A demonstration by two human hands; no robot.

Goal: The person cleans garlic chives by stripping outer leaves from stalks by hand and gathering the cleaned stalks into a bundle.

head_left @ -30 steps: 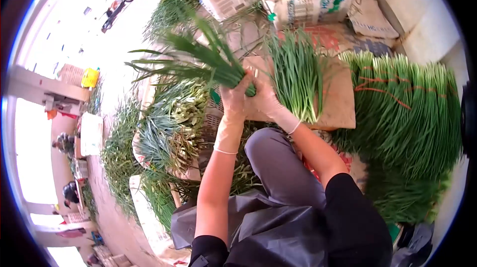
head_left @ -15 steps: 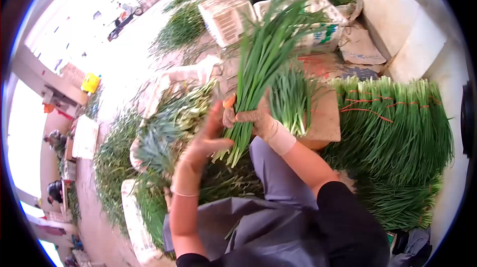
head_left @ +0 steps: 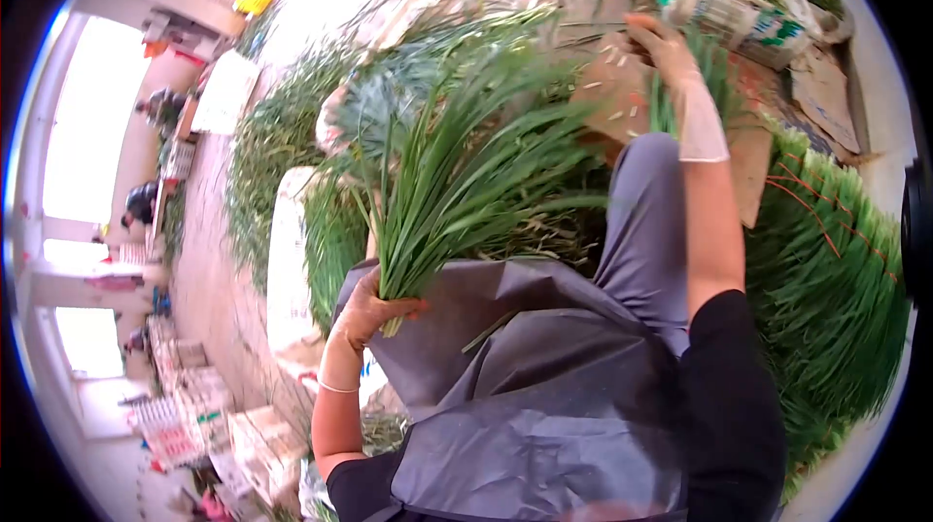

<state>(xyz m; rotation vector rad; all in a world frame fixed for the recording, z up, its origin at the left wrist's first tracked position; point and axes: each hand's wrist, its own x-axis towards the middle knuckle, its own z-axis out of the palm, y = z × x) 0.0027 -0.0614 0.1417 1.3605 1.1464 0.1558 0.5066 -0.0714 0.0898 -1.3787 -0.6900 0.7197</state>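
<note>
My left hand (head_left: 374,308), in a thin pale glove, is closed round the lower ends of a bunch of garlic chives (head_left: 437,191). The long green leaves fan up and to the right above my apron, their tips blurred. My right hand (head_left: 661,46), gloved too, is over a cardboard sheet (head_left: 617,94) at the upper right, its fingers apart and bent, with nothing visible in them. Small pale scraps lie below its fingers. More loose chives (head_left: 666,104) lie on the cardboard, partly hidden behind my right wrist.
Tied bundles of chives (head_left: 826,260) with red string are stacked at my right by the wall. A heap of leaves and trimmings (head_left: 277,182) spreads to the left. A white sack (head_left: 739,17) stands at the upper right. Several people are in the left background.
The bunch has moved down and left, now in my left hand alone. My right hand has left it and moved up and right over the cardboard. The view has turned.
</note>
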